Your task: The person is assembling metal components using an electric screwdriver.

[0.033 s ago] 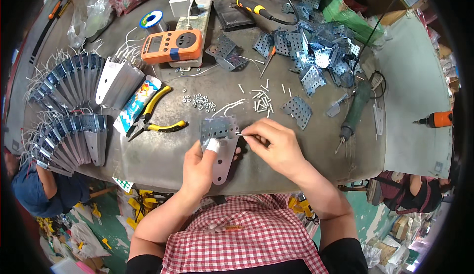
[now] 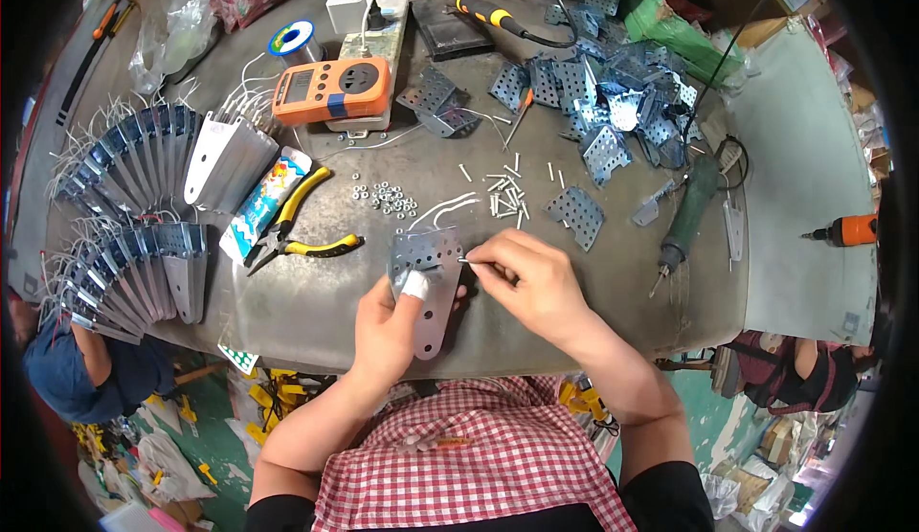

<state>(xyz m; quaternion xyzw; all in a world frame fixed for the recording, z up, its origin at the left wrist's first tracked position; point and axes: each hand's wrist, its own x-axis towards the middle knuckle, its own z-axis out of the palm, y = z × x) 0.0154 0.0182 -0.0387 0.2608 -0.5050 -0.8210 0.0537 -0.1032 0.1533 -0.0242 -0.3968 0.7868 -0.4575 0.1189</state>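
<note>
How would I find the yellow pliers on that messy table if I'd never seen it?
Start at the big grey worktable and find the orange meter near its far side. Come straight toward the person from there: the pliers lie flat beside a colourful packet, left of the hand holding a perforated metal plate. Only they have yellow-and-black handles spread apart.

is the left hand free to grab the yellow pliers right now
Probably not as things stand: the left hand is gripping the perforated metal bracket. The yellow pliers lie close by to its left with bare table between, so only the bracket stops it.
</note>
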